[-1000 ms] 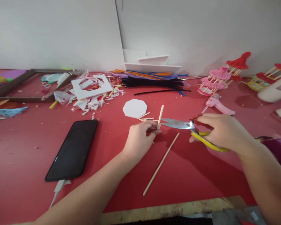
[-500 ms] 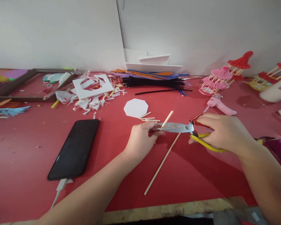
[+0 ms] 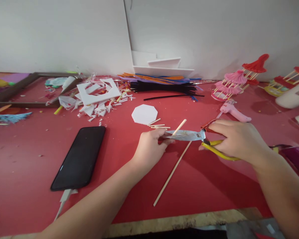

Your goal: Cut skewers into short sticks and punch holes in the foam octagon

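My right hand [image 3: 235, 139] is wrapped round the handles of a pair of scissors [image 3: 186, 135], one handle yellow, the other red. The metal blades reach left to the fingertips of my left hand [image 3: 149, 146]. Pinched in that hand is a short wooden stick [image 3: 180, 126], which slants up between the blades; its lower end is hidden by blade and fingers. A longer wooden stick [image 3: 171, 174] lies on the red table below the scissors. Several cut sticks [image 3: 160, 126] lie beside a white octagonal foam piece [image 3: 144, 114], just beyond my left hand.
A phone [image 3: 78, 157] with a cable lies at left. Foam scraps [image 3: 97, 99], a brown frame [image 3: 22, 104] and a bundle of pipe cleaners [image 3: 164, 87] line the back. At right are a pink glue gun [image 3: 235, 113] and a pink tiered carousel-like model [image 3: 230, 86].
The short stick's upper tip has leaned slightly to the right between the blades. The scissors have shifted slightly left. Both hands keep their hold.
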### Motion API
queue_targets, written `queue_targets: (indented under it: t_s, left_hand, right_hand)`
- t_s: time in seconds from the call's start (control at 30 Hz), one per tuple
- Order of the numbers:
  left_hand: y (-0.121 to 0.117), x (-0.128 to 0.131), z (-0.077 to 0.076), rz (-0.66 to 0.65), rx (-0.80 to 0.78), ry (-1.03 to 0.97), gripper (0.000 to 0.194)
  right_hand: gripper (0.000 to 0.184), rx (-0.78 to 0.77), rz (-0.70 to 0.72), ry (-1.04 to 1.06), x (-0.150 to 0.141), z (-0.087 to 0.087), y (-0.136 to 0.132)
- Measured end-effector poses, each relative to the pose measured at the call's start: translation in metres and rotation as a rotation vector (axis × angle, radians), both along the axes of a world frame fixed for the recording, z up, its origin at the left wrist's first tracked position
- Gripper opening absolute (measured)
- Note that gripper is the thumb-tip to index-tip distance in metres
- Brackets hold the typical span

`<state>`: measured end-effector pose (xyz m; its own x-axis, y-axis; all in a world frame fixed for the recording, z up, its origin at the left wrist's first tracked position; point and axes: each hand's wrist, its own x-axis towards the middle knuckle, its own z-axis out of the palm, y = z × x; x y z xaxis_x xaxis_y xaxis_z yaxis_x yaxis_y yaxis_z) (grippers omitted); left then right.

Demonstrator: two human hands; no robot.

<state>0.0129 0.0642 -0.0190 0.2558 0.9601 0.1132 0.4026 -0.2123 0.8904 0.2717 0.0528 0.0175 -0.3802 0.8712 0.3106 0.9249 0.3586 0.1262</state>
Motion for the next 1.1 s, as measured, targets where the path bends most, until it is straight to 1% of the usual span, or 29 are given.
queue_targets:
  t_s: [0.27,0.43,0.6,0.77,0.9,1.0,1.1]
  left_hand:
    - [0.001,0.000,0.001,-0.002,-0.016,-0.015,0.014]
    - [0.001,0.001,0.003,-0.022,-0.007,-0.019,0.017]
    - [0.000,0.000,0.007,0.001,0.081,0.009,0.015]
    - [-0.001,0.000,0.007,0.080,0.126,0.013,0.010]
    - [0.000,-0.003,0.003,0.098,0.173,0.068,0.015]
    - [0.001,-0.006,0.000,0.051,0.271,0.214,0.018]
    - [0.003,-0.008,-0.003,0.003,0.338,0.403,0.018]
  right_hand:
    - [0.039,0.031,0.100,0.021,0.002,-0.007,0.003]
    - [0.039,-0.027,0.081,0.046,0.003,-0.009,0.003]
    - [0.036,-0.072,0.052,0.112,0.004,-0.009,0.003]
    - [0.039,-0.163,0.023,0.297,0.005,-0.007,0.006]
    - [0.047,-0.213,-0.074,0.481,0.006,-0.004,0.008]
    - [0.050,-0.272,-0.155,0.614,0.009,-0.005,0.009]
    - [0.048,-0.316,-0.190,0.741,0.011,-0.009,0.011]
